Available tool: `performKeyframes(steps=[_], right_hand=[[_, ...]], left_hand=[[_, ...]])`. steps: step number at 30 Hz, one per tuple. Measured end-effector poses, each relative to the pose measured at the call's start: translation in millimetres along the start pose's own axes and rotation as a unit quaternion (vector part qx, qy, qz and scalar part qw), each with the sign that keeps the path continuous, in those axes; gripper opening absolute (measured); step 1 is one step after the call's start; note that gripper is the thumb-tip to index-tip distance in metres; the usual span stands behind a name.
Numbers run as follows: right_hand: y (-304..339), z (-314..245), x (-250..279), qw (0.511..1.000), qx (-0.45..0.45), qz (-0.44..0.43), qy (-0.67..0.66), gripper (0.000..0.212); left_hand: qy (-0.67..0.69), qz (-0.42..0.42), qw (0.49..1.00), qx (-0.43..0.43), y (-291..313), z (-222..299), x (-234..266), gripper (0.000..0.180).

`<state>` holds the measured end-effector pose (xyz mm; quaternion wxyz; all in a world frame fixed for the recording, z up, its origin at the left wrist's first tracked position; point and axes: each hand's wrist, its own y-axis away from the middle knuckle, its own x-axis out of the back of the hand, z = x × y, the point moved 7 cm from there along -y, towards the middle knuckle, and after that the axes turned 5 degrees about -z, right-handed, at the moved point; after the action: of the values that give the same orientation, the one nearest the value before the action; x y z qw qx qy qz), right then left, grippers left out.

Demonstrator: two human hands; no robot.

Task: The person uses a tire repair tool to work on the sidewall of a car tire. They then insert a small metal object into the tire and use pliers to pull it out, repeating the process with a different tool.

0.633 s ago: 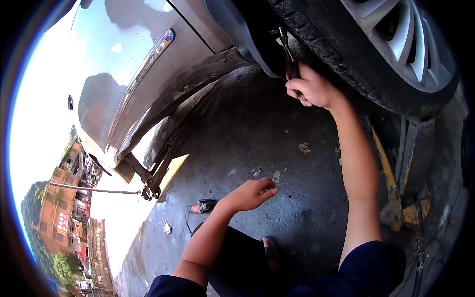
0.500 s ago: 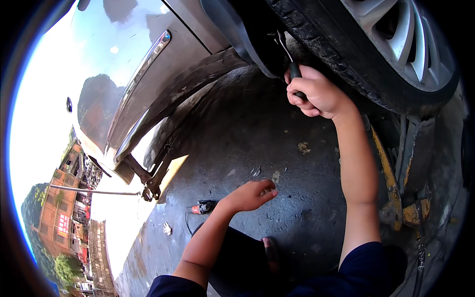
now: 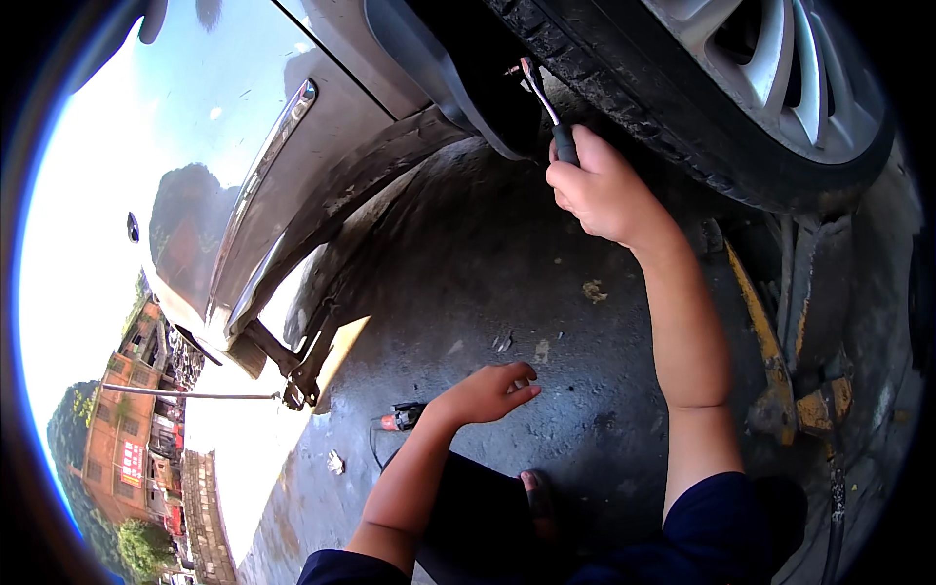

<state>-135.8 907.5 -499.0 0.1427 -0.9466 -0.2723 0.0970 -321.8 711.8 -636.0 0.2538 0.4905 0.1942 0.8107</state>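
My right hand is closed round the dark handle of a ratchet wrench. The wrench's metal shaft points up and away, its head reaching the dark gap between the car's wheel-arch liner and the tyre. What the head sits on is too dark to make out. Lower and to the left, my left hand hovers over the floor, empty, its fingers loosely bent and the thumb apart.
A silver car body rises at upper left, above a lift arm. Yellow-edged lift parts stand below the wheel. An orange-and-black power tool with a cord lies on the dark floor, beside my leg.
The view has shifted slightly. My right hand has turned on the wrench, so the handle's lower end no longer shows. The left hand has turned a little, its thumb now further from the fingers.
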Motion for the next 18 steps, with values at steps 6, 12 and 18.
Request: performKeyframes(steps=[6, 12, 18], right_hand=[[1.5, -6.8, -0.2, 1.000, 0.021, 0.018, 0.012, 0.013], [2.5, -1.0, -1.9, 1.000, 0.007, 0.008, -0.015, 0.009], [1.2, -0.1, -0.5, 1.000, 0.027, -0.006, -0.007, 0.009]], left_hand=[[-0.005, -0.004, 1.000, -0.001, -0.9, -0.6, -0.7, 0.045], [-0.003, -0.008, 1.000, 0.000, 2.1, -6.1, -2.6, 0.044], [-0.011, -0.009, 1.000, 0.004, 3.4, -3.6, -2.6, 0.043]])
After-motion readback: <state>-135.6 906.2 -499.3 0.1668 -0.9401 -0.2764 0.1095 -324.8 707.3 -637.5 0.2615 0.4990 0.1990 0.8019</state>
